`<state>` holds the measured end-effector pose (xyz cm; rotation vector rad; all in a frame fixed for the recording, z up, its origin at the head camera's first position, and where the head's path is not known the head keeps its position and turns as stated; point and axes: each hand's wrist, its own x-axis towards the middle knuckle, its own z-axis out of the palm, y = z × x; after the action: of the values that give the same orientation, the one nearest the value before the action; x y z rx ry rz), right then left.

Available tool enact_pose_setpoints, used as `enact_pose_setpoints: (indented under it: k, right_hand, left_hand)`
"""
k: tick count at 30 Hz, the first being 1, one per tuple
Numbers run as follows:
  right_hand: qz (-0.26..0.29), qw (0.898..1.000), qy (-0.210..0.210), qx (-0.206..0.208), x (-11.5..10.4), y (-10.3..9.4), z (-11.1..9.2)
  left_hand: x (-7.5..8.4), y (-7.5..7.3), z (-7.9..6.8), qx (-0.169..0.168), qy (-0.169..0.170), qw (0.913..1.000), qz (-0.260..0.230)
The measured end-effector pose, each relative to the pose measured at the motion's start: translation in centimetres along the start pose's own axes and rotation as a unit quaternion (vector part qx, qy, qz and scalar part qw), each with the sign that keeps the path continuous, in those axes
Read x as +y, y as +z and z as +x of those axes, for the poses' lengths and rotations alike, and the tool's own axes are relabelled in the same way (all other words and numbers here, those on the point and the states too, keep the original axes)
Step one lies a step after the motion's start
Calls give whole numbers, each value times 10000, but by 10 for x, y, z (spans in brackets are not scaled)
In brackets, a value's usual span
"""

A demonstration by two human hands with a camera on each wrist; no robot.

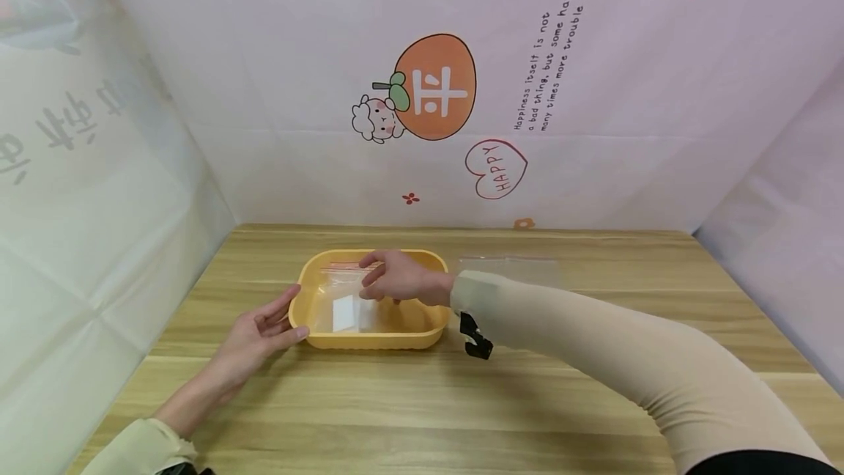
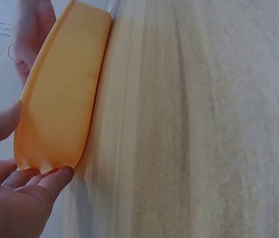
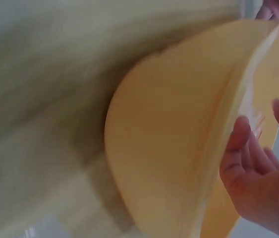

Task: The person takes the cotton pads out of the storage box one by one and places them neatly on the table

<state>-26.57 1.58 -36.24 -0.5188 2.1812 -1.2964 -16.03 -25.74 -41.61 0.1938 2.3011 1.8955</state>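
A yellow plastic basin [image 1: 369, 341] stands on the wooden table. My left hand [image 1: 253, 336] grips its left end, thumb and fingers spread around the end wall; the left wrist view shows the fingertips [image 2: 62, 174] against the outer side. Inside the basin lies a clear zip bag [image 1: 343, 278] with a red-striped top, and a white rectangular piece [image 1: 344, 314] appears within or beneath the film. Over the basin is my right hand [image 1: 398, 277], fingers loosely bent and thumb apart, with nothing seen between them. The right wrist view shows this right hand [image 3: 258, 173] just beyond the rim.
Another clear zip bag [image 1: 511, 264] lies flat on the table behind the right forearm, which partly hides it. White printed sheets [image 1: 297, 94] wall the table at the back and both sides. Wooden tabletop [image 1: 369, 409] extends in front of the basin.
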Motion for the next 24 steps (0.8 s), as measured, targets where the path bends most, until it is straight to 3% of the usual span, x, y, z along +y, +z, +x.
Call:
enact_pose_setpoints:
  k: [5, 14, 18, 24]
  right_hand:
    - [1000, 9936, 266, 449, -3, 15, 1]
    - [1663, 9827, 420, 693, -2, 34, 12]
    - [1433, 9864, 365, 722, -2, 36, 14]
    - [846, 9946, -96, 602, -2, 27, 16]
  left_hand:
    - [0, 0, 0, 9, -20, 10000, 7]
    - [-1, 0, 0, 28, -20, 10000, -24]
    - [-1, 0, 0, 29, -21, 10000, -17]
    - [0, -1, 0, 15, 12, 10000, -17]
